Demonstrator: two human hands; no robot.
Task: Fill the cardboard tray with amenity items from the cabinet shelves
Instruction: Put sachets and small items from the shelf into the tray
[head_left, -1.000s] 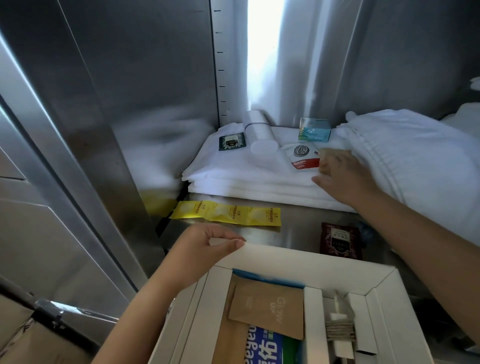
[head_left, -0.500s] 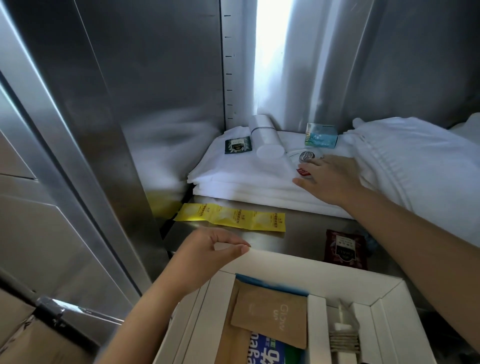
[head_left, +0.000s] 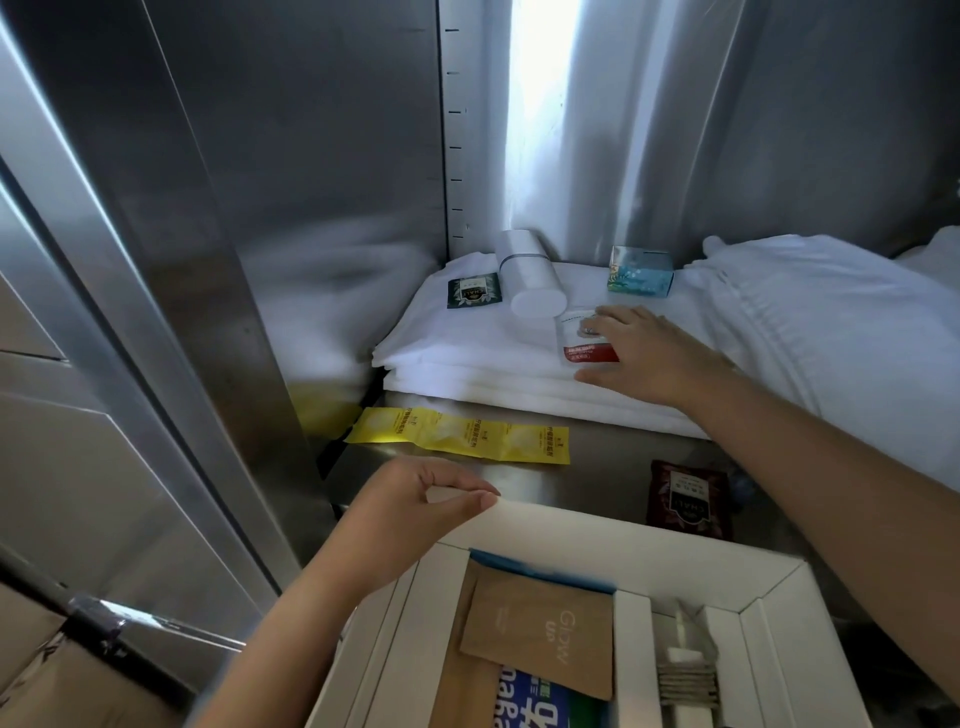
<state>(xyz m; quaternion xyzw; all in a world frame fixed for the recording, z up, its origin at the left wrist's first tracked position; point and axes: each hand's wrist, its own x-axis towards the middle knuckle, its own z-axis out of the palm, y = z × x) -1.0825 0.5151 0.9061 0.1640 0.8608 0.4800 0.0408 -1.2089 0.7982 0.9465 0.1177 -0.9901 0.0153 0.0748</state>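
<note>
The cardboard tray (head_left: 597, 525) sits low in the view, at the front of the steel shelf (head_left: 602, 467), and it is only partly filled. The left hand (head_left: 415, 504) pinches its far left rim between thumb and fingers. The right hand (head_left: 639, 353) reaches into the cabinet and lies on a white-and-red sachet (head_left: 579, 340). Its fingers are spread and nearly straight, touching the sachet but not curled round it, so nothing is lifted yet.

The tray already holds a brown packet (head_left: 540, 634) lying on a blue packet (head_left: 530, 706) in its wide compartment. A small bundled item (head_left: 685, 675), too unclear to name, sits in a narrow compartment to the right. The leftmost slots look bare, though the lower part of the tray runs out of view.

A good deal is left on the shelf. The sachet rests on a stack of folded white towels (head_left: 467, 358), along with a dark green sachet (head_left: 474, 291), a white tube (head_left: 527, 275) on its side and a teal box (head_left: 640, 272). On the bare steel in front lie a yellow strip of sachets (head_left: 457, 435) and a dark red sachet (head_left: 685, 499) just beyond the tray's far wall. By my reckoning the task is somewhere in its middle, and the sachet under the fingers is the likely next item.
</note>
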